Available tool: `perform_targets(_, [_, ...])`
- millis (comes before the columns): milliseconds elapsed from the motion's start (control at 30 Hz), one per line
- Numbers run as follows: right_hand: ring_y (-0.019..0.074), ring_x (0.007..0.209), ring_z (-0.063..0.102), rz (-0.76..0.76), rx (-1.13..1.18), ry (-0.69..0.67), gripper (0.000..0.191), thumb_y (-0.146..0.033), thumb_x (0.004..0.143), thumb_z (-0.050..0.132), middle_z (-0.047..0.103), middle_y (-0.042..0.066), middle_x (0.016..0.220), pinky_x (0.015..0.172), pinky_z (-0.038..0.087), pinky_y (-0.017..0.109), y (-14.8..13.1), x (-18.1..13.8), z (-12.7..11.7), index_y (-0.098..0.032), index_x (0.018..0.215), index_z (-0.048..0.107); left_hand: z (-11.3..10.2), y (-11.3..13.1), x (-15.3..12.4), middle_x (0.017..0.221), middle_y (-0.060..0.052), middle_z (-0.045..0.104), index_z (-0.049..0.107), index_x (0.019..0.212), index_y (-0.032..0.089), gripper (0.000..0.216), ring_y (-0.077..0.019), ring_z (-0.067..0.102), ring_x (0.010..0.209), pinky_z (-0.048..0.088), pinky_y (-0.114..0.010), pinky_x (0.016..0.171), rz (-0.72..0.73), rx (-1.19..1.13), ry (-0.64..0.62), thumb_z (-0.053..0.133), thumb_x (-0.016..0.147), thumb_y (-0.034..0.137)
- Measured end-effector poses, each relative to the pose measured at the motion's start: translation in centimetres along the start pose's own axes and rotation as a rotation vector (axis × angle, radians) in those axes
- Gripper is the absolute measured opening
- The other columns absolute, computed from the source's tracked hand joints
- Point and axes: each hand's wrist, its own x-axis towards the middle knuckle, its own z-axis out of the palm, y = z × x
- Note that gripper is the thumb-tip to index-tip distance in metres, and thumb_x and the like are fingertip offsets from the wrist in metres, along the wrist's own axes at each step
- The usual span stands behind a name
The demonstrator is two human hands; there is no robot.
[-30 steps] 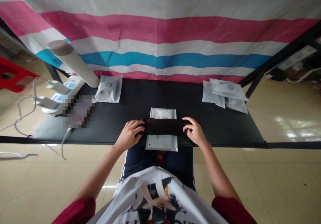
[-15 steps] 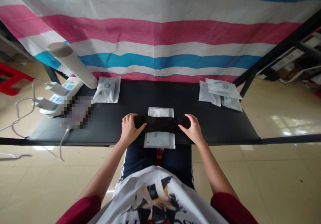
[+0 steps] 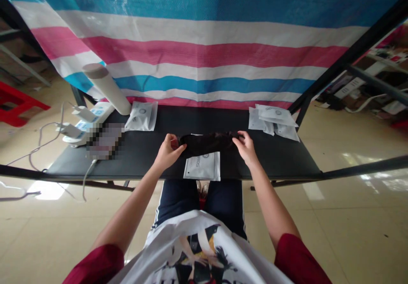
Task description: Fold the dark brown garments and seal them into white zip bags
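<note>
A dark folded cloth piece [image 3: 207, 142] is stretched between my two hands, lifted just above the black table [image 3: 149, 152]. My left hand [image 3: 168, 151] pinches its left end. My right hand [image 3: 245, 147] pinches its right end. Under the cloth lies a white plastic pouch [image 3: 202, 167] with printed lettering, near the table's front edge.
A white pouch [image 3: 142, 116] lies at the back left beside a white tube [image 3: 107, 88] and a power strip with plugs [image 3: 83, 123]. A pile of white pouches [image 3: 274, 119] sits at the back right. A striped tarp [image 3: 197, 50] hangs behind the table.
Both hands have gone from pressing the dark cloth flat on the pouch to gripping its ends and lifting it slightly off and toward the back. The view has tilted upward.
</note>
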Motion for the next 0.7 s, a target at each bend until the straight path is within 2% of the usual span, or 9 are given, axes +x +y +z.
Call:
perform_targets(100, [0.0175,0.075,0.064,-0.019,0.107,0.02,0.035,-0.041,0.077,0.067,0.067,0.0,0.081,0.069,0.051,0.029,-2.4,3.1,0.2,-0.024,0.104,0.052,0.5,2.0,-2.0,0.075,0.004,0.06,0.038,0.108,0.023,0.055,-0.0133,0.06,0.059,0.045,-0.023,0.053,-0.079,-0.219,-0.035,0.071,0.068,0.04])
perform_targets(233, [0.017,0.073,0.062,-0.051,0.074,-0.106,0.035,-0.039,0.076,0.069,0.064,-0.001,0.079,0.069,0.05,0.029,-3.5,6.8,2.4,-0.023,0.105,0.055,2.8,3.1,-6.0,0.071,0.006,0.06,0.031,0.127,0.023,0.073,-0.0114,0.056,0.047,0.041,-0.023,0.045,-0.141,-0.233,-0.075,0.074,0.07,0.041])
perform_targets(333, [0.0184,0.078,0.063,-0.017,0.018,-0.188,0.032,-0.033,0.075,0.069,0.065,0.001,0.08,0.074,0.051,0.031,-2.2,8.4,5.3,-0.021,0.102,0.058,5.2,3.0,-8.6,0.072,0.004,0.063,0.029,0.136,0.024,0.072,-0.0142,0.06,0.049,0.043,-0.025,0.048,-0.122,-0.117,-0.115,0.067,0.079,0.044])
perform_targets(500, [0.0187,0.082,0.066,0.023,-0.115,-0.327,0.031,-0.022,0.072,0.07,0.067,0.001,0.082,0.079,0.052,0.034,1.0,9.1,9.4,-0.02,0.101,0.06,7.7,2.5,-10.5,0.065,0.002,0.064,0.058,0.118,0.027,0.038,-0.0188,0.066,0.058,0.046,-0.028,0.059,-0.041,0.179,-0.219,0.058,0.086,0.047])
perform_targets(600, [0.0208,0.087,0.068,-0.026,-0.221,-0.361,0.029,-0.017,0.07,0.073,0.069,0.002,0.085,0.081,0.052,0.036,2.2,9.2,10.6,-0.021,0.097,0.062,8.1,2.1,-10.7,0.066,0.001,0.067,0.058,0.124,0.025,0.048,-0.0229,0.069,0.069,0.048,-0.03,0.065,-0.05,0.291,-0.279,0.066,0.079,0.04])
perform_targets(700, [0.0243,0.096,0.069,-0.083,-0.293,-0.382,0.026,-0.016,0.07,0.076,0.072,0.005,0.092,0.085,0.052,0.037,2.8,9.0,11.0,-0.022,0.092,0.064,7.7,1.5,-10.8,0.075,-0.002,0.071,0.05,0.136,0.024,0.062,-0.0238,0.069,0.077,0.048,-0.031,0.072,-0.005,0.41,-0.335,0.064,0.075,0.022])
